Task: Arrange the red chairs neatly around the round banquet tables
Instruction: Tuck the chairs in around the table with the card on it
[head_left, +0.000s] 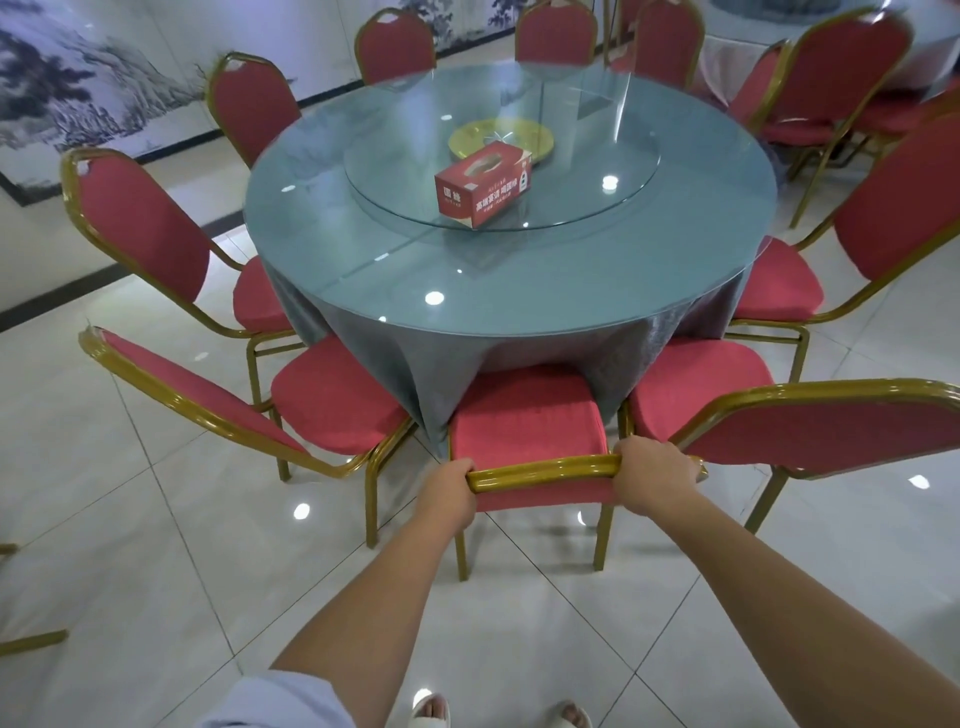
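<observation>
From the head camera, looking down past both bare forearms: the left hand (451, 493) and the right hand (655, 479) each curl their fingers over the gold top rail of the nearest red chair (527, 423), one at each corner of the backrest. That chair faces the round banquet table (519, 270), its seat front touching the grey tablecloth (597, 353) that hangs down to it. A second red chair (332, 395) stands just to its left and a third (810, 421) just to its right, both angled toward the table with their seats close beside the held one. More red chairs ring the far side. On the glass top sits a glass turntable (395, 176) carrying a red tissue box (483, 184) in front of a yellow plate (467, 136). White slippers (428, 709) show at the bottom edge on the glossy tiled floor (156, 519). Another clothed table stands at the upper right, chairs beside it
</observation>
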